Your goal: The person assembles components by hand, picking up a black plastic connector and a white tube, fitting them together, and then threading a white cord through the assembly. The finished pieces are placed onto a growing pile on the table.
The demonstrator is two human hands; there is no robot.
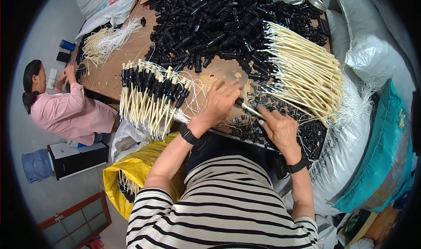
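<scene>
Over the table's front edge, a cream stick (251, 109) with a black plastic fitting (239, 101) at its left end slants between my hands. My left hand (215, 103) is closed over the fitting's side, its fingertips smeared by motion. My right hand (280, 128) pinches the stick's lower right end, its index finger blurred. Left of my hands lies a row of cream sticks with black fittings (153, 89) and white cords. To the right is a large bundle of plain cream sticks (302, 73), with white cords trailing off its right end.
A big heap of black fittings (201, 21) covers the back of the table (105, 80); small black parts (280, 106) lie under my right hand. White sacks (372, 34) and a teal sack (372, 148) crowd the right. A yellow bag (151, 163) stands below left; a person in pink (74, 106) works beyond.
</scene>
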